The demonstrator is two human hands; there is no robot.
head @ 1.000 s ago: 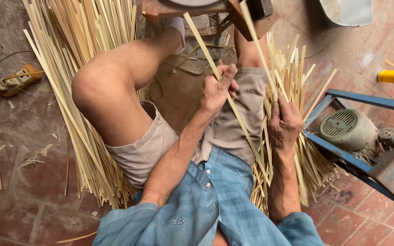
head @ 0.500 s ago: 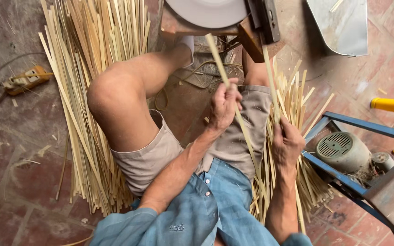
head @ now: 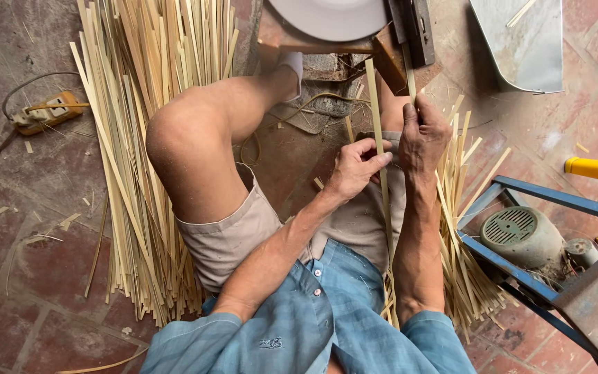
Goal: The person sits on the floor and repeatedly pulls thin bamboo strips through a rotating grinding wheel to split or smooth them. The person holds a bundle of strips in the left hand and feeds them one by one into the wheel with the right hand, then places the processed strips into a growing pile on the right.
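**Both hands on one bamboo strip, running near to far**

Head view: I see a single long bamboo strip (head: 380, 173) lying almost straight along the near-far line, its far end up by the wooden stand (head: 327, 50) under the pale round disc (head: 330, 14), its near end passing down over the lap toward the blue shirt. It leans only slightly, the far tip a touch further left than the near part.

The right hand (head: 422, 135) has its grip clenched around the strip, thumb on top, at the far end of the hold. The left hand (head: 353, 168) sits just beside it, nearer and to the left, fingers curled loosely and pinching the strip's edge.

A loose pile of strips (head: 461, 270) lies on the floor right of the legs; a bigger bundle (head: 147, 125) spreads on the left. A blue-framed motor (head: 524, 235) stands at the right.
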